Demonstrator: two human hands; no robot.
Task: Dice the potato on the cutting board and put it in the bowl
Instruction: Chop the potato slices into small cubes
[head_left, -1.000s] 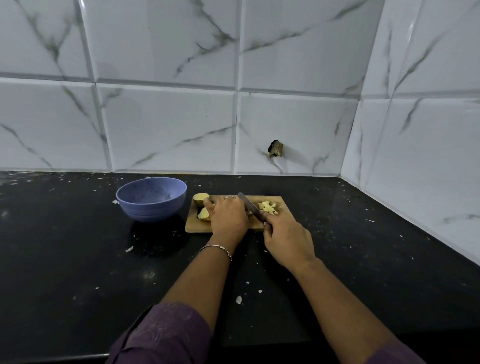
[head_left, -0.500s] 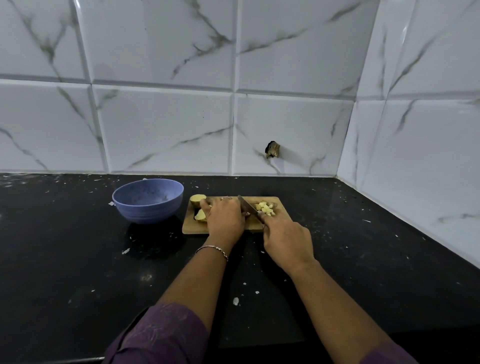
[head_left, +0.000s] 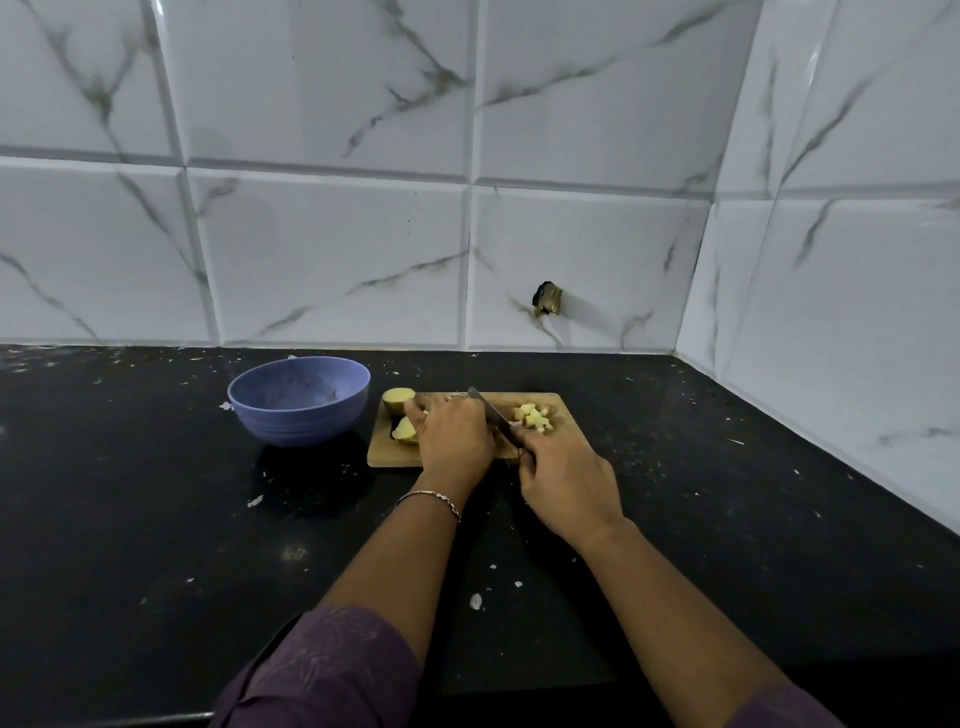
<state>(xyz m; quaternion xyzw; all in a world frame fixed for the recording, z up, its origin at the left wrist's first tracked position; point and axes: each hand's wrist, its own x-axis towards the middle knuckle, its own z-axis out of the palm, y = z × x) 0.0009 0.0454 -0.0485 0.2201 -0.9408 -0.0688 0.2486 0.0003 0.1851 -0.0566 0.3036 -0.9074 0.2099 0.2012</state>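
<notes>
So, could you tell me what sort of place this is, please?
Most likely a home kitchen: a black counter backed by marble-look tiles, with part-diced potato and a knife on a board, and a bowl beside it.

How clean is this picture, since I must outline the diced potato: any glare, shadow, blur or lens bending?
Head view: dim bluish light, only a soft sheen on the wall tiles, no hard glare; head view: the tile joints bow from the wide lens; head view: the diced potato is small but fairly sharp, while the left hand covers the board left of the knife.
</notes>
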